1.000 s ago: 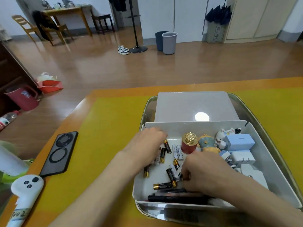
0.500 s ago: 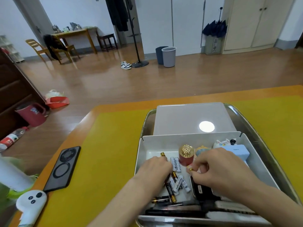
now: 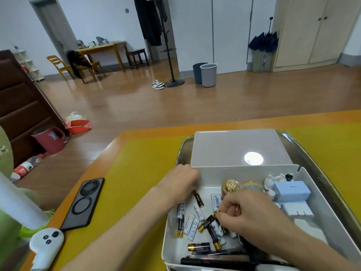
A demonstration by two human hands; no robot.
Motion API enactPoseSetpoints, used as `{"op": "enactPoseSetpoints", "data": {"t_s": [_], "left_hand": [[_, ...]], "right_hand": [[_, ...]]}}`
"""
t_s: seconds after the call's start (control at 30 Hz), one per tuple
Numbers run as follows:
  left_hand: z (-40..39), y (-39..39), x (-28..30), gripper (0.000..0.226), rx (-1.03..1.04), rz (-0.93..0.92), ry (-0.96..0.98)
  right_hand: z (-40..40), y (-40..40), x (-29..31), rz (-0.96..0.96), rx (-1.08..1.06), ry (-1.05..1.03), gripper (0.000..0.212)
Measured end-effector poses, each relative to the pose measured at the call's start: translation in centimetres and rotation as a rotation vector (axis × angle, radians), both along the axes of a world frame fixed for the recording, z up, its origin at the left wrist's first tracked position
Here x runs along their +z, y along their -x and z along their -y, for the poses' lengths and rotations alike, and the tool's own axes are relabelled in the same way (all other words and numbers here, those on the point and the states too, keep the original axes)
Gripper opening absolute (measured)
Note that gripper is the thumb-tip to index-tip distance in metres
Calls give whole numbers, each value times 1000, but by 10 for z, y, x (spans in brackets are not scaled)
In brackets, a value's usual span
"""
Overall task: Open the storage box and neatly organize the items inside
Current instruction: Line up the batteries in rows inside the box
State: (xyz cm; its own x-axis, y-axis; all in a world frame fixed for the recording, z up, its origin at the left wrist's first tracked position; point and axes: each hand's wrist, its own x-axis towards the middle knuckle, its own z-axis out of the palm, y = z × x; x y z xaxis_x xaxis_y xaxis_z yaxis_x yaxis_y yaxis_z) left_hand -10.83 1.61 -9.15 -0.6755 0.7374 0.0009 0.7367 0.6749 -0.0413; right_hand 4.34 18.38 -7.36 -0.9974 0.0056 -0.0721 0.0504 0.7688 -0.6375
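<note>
Box (image 3: 312,194), white, lid off, sits lower right of frame on a metal tray (image 3: 181,151). Left hand (image 3: 180,182) at box's upper-left corner, fingers curled over a black battery (image 3: 198,199); grip unclear. Right hand (image 3: 252,216) mid-box, fingertips pinching a gold-tipped battery (image 3: 207,222) among loose batteries.

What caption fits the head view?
Both hands sort loose batteries in the open box; right hand pinches one, lid behind.

Even, bright indoor light. A round glare spot sits on the lid (image 3: 239,148); the floor (image 3: 175,106) shows soft sheen. Shadows are faint. Wide-angle distortion bends walls and cupboards at the edges. Near left-edge objects blur.
</note>
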Motion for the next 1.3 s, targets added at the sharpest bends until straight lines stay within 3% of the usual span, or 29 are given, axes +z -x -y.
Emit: {"op": "enactPoseSetpoints", "data": {"t_s": [0.13, 0.3, 0.53, 0.73, 0.83, 0.93, 1.2, 1.3], "left_hand": [[-1, -4, -9, 10, -100, -190, 166], [4, -4, -8, 15, -119, -130, 99], [6, -14, -4, 12, -96, -164, 290], [0, -12, -4, 28, -90, -124, 321], [-7, -12, -2, 28, -45, -92, 323], [-13, -13, 3, 5, 4, -15, 308], [-9, -22, 3, 21, 45, 11, 314], [5, -33, 17, 24, 29, -5, 194]], "right_hand": [[7, 4, -7, 19, 2, 81, 17], [6, 4, -10, 18, 1, 66, 17], [2, -1, -10, 6, -8, 13, 16], [-4, -6, -2, 4, -31, -36, 15], [-6, -8, 0, 2, -29, -31, 15], [-6, -10, -1, -9, -32, -60, 16], [-4, -8, -5, -13, -20, -63, 10], [-4, -5, -4, -23, -21, -47, 11]]}}
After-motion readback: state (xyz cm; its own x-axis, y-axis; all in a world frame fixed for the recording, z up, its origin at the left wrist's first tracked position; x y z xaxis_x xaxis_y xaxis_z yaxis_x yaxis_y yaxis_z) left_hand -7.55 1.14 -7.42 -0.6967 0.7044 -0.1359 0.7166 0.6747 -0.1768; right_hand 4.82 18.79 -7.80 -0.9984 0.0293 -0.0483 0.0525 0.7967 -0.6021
